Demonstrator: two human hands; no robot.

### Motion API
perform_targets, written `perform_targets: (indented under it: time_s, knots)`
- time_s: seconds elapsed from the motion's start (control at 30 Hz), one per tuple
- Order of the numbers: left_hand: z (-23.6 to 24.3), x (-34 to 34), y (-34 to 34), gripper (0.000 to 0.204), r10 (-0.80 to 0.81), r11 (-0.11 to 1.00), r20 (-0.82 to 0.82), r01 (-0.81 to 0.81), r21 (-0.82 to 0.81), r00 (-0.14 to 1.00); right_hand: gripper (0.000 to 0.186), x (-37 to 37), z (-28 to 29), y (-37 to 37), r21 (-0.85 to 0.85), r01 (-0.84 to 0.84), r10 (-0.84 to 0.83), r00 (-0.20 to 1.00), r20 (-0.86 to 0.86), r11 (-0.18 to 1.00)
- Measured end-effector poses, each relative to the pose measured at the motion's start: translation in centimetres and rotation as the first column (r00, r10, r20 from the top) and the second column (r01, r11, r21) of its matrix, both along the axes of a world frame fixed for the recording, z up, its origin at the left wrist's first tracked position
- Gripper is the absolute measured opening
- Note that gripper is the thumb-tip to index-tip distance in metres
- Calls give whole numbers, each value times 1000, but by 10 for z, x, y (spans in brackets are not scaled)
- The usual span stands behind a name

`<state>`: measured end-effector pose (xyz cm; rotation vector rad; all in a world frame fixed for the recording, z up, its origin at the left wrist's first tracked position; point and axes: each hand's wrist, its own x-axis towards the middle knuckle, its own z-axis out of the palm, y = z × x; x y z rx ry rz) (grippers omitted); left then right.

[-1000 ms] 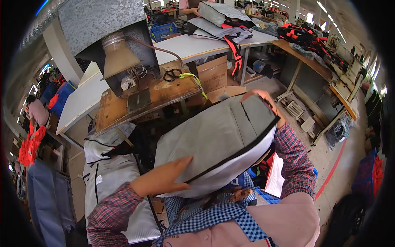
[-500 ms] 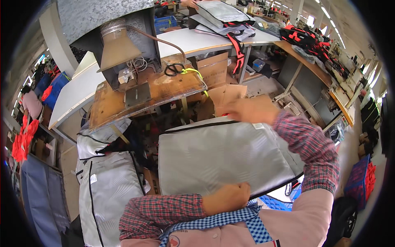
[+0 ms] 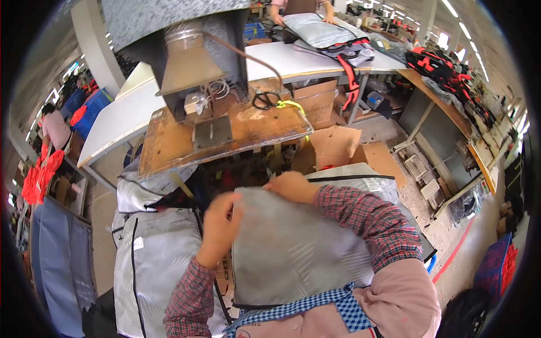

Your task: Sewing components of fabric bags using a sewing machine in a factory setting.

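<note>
In front of me is a silver fabric panel (image 3: 293,248) with dark edging, partly blurred by motion. My right hand (image 3: 293,187) pinches its far edge, fingers closed on the fabric. At the far left corner, my left hand (image 3: 221,228) has its fingers curled against the panel's edge. Beneath and beyond it lies another silver piece (image 3: 369,183) with black binding and a small white label. To the left, a stack of silver bag pieces (image 3: 163,265) with black binding rests beside my left forearm.
A worn wooden bench (image 3: 236,127) stands ahead, bearing a metal plate (image 3: 213,133), black-handled scissors (image 3: 265,101) and a funnel-shaped hood (image 3: 191,65) above. Cardboard boxes (image 3: 332,143) sit behind it. Across a white table (image 3: 270,56), another person's hands touch a silver bag (image 3: 321,31).
Both hands have come to the panel's far left part; the right moved left, the left moved up and outward. The silver panel has shifted nearer, uncovering another piece behind. The view has shifted slightly.
</note>
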<state>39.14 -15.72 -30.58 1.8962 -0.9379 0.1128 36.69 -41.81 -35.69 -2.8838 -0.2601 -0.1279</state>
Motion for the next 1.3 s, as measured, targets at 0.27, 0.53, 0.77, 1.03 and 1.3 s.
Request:
perform_targets:
  time_s: [0.27,0.53,0.77,1.03,1.3]
  knots:
    - [-2,98,-7,40,1,942,-442,-149,-300,897,58,43,79,-5,115,97,-107,991,83,989]
    - [22,157,-27,35,-189,940,-693,-75,-332,696,52,74,113,-22,190,123,-146,983,113,974]
    - [35,203,-35,22,-331,890,-774,-94,-447,539,52,108,117,-34,197,82,-119,975,186,977]
    - [26,238,-44,12,-362,814,-841,-303,-496,403,53,135,125,-29,192,138,-159,982,99,972]
    - [25,255,-47,11,-342,797,-844,-349,-493,412,54,157,116,-33,239,106,-143,979,142,965]
